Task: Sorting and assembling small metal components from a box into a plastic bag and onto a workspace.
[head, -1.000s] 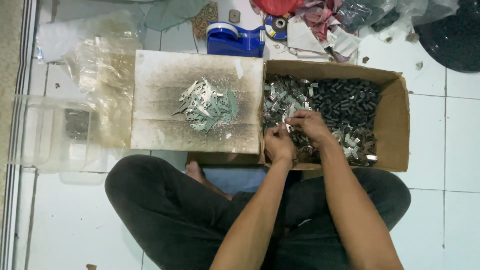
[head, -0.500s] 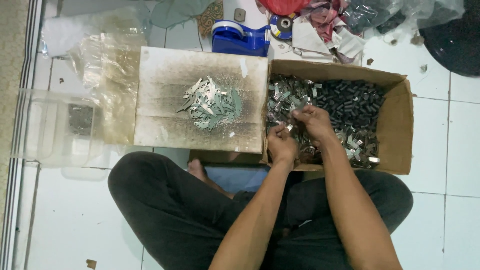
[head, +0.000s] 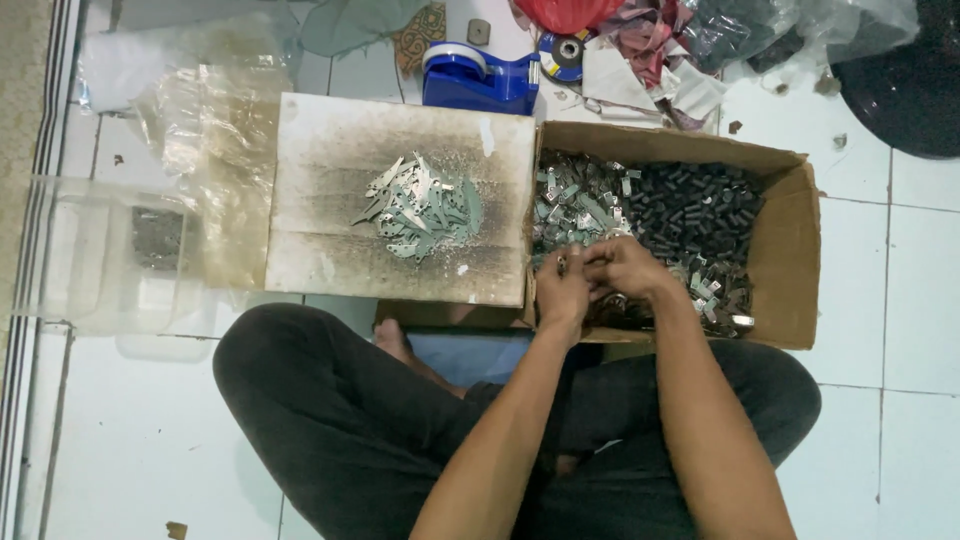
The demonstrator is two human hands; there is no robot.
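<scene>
Head view — left hand [head: 563, 293] & right hand [head: 628, 270] fingers pinch small metal part [head: 562, 265] over cardboard box [head: 790, 260].

Blue tape dispenser [head: 478, 78], clear plastic container [head: 110, 255], crumpled plastic bags [head: 790, 25] on tiles.

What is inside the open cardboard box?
The cardboard box holds silvery metal clips and small black parts. Both hands, left hand and right hand, cover the near part.

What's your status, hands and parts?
Both hands together over the cardboard box: left hand, right hand, fingering a small metal part. Finished metal pieces piled on board. Nothing blocking.
</scene>
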